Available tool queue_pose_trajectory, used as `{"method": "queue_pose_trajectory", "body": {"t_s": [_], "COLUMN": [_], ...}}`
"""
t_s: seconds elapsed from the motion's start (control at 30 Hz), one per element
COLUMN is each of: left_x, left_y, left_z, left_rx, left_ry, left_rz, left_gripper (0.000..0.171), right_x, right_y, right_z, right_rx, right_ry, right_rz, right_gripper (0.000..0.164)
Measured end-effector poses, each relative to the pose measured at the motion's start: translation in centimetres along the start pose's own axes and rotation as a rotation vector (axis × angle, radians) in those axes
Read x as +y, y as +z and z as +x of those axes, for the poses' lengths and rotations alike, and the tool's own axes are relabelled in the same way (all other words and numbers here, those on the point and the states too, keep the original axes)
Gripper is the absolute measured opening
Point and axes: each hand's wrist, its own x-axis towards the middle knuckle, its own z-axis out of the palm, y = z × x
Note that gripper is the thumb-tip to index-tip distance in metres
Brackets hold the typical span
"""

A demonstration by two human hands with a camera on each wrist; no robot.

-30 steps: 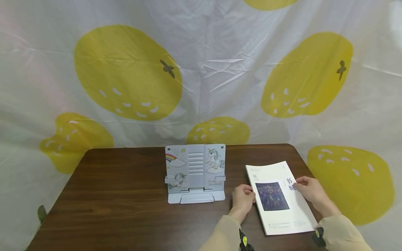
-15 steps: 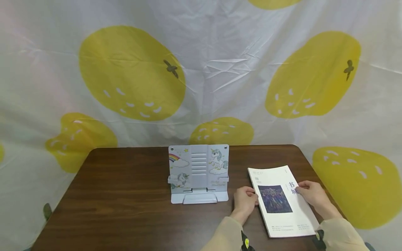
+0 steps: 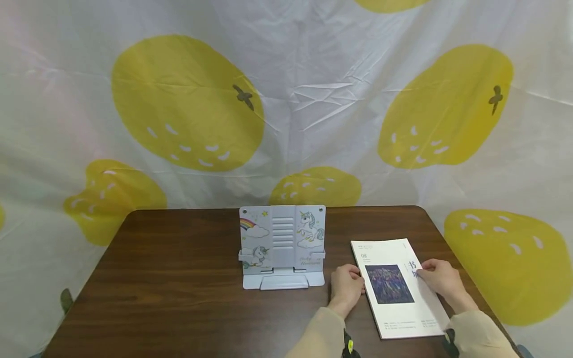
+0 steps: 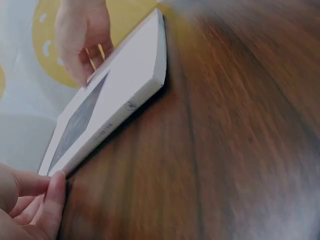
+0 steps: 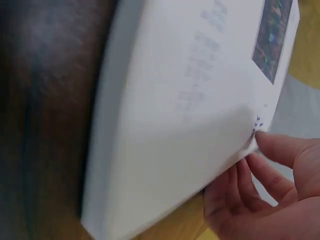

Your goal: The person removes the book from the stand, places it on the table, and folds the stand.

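Note:
A white paperback book (image 3: 423, 311) with a dark picture on its cover lies on the right side of the brown table, cover up. At its left edge, my left hand (image 3: 346, 286) holds the spine with bent fingers; in the left wrist view the fingertips (image 4: 58, 181) touch the spine near a corner. On the opposite edge my right hand (image 3: 443, 281) pinches the book, its thumb on the cover and the other fingers at the edge, partly hidden below it. A white metal book stand (image 3: 283, 238) with unicorn drawings stands upright, left of the left hand.
The table (image 3: 170, 278) has rounded far corners, and its right edge runs close beside the right hand. Behind it hangs a white cloth (image 3: 309, 64) printed with large yellow fruits.
Over the last second the book's far edge has come down and slightly nearer to me, with both hands staying on its sides. The view has also shifted slightly.

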Motion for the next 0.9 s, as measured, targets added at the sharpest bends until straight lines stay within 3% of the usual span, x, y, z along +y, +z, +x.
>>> {"method": "queue_pose_trajectory", "body": {"t_s": [0.27, 0.5, 0.6, 0.7, 0.83, 0.9], "left_x": [0.0, 0.4, 0.9, 1.7, 2.7, 3.0], "left_y": [-0.2, -1.0, -1.4, -1.8, -2.3, -2.7], "left_z": [-0.1, 0.0, -0.2, -0.4, -0.8, -1.0], "left_rx": [0.0, -0.042, -0.082, -0.153, -0.244, -0.276], "left_ry": [0.035, 0.106, 0.131, 0.111, 0.085, 0.105], "left_rz": [0.055, 0.177, 0.254, 0.302, 0.358, 0.395], "left_gripper": [0.017, 0.02, 0.025, 0.032, 0.038, 0.04], "right_x": [-0.6, -1.4, -2.0, -2.6, -3.4, -3.8], "right_y": [-0.1, -0.2, -0.3, -0.5, -0.5, -0.4], "right_z": [-0.3, -0.5, -0.6, -0.9, -1.6, -2.0], "right_rx": [-0.015, -0.04, -0.058, -0.08, -0.104, -0.103], "right_ry": [-0.011, -0.103, -0.12, -0.131, -0.15, -0.16], "right_rz": [-0.054, -0.124, -0.159, -0.168, -0.136, -0.108], "right_gripper": [0.034, 0.053, 0.057, 0.061, 0.072, 0.078]}}
